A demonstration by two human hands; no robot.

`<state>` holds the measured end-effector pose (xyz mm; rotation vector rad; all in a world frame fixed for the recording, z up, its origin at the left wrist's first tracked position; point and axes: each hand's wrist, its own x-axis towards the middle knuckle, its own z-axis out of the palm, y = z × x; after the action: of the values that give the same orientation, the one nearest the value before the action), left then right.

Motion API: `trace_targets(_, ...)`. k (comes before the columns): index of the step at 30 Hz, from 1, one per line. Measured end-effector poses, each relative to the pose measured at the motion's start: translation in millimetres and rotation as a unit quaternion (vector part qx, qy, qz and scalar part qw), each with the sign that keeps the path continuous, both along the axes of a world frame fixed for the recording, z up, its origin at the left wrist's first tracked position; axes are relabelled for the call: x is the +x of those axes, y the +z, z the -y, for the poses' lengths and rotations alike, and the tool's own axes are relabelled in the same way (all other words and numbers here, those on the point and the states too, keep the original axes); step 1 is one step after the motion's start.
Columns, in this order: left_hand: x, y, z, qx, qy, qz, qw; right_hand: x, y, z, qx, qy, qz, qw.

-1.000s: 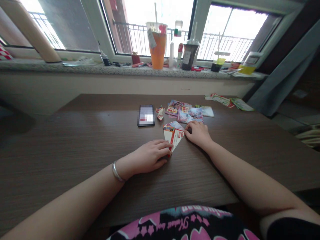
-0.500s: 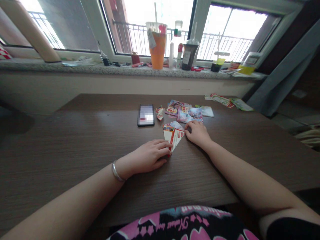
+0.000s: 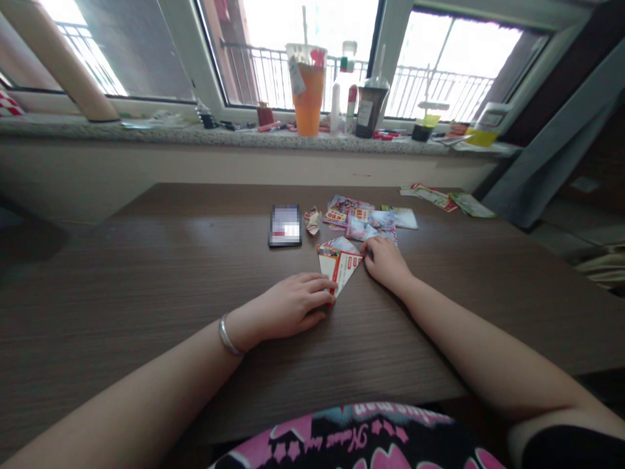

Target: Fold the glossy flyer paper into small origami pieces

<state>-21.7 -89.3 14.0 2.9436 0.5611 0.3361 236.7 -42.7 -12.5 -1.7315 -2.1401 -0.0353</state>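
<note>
A folded sheet of printed paper (image 3: 346, 268), white with red bands and a colourful upper flap, lies on the table in front of me. Its lower left edge is under the fingertips of my left hand (image 3: 293, 305), which rests flat with its fingers stretched out. At the paper's right corner, the thumb and fingers of my right hand (image 3: 385, 259) are closed together on the edge; the exact pinch is partly hidden. Just beyond the paper, colourful printed leaflets (image 3: 374, 223) lie overlapped, close to my right knuckles.
A phone with a blurred screen (image 3: 284, 226) lies left of a crumpled or folded paper piece (image 3: 312, 221). More leaflets (image 3: 439, 197) are at the table's far right. Along the windowsill stand a tall orange drink cup (image 3: 308, 91), a dark cup (image 3: 371, 109) and bottles.
My right hand has shifted very slightly with the paper's right corner. My left hand stays in place, as do the phone and leaflets.
</note>
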Motion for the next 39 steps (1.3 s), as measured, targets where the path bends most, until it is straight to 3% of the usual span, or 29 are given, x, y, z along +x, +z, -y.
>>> trace_targets(8, 1.3, 6.3, -3.2, 0.034, -0.034, 0.005, 0.999, -13.6, 9.6, 11.7, 0.017, 0.217, -0.033, 0.975)
trace_targets(11, 2.0, 7.0, -3.3, 0.02, -0.031, 0.006, 0.999, -15.5, 10.2, 15.1, 0.008, 0.252, -0.027, 0.967)
trace_targets(18, -0.3, -2.7, -6.9, -0.002, 0.066, 0.025, 0.997, -13.4, 10.0, 15.2, -0.007, 0.265, -0.034, 0.964)
trace_targets(26, -5.3, -11.2, -11.4, 0.012, 0.167, -0.056, 0.984, -12.2, 12.1, 17.0, -0.023, 0.277, -0.051, 0.959)
trace_targets(35, -4.3, -9.9, -8.9, 0.02, 0.204, -0.059, 0.977, -4.6, 0.5, 9.6, -0.055, 0.234, -0.254, 0.937)
trace_targets(39, -3.3, -8.1, -7.2, 0.006, 0.241, -0.072, 0.968, -2.1, 3.3, 10.7, -0.068, 0.2, -0.264, 0.941)
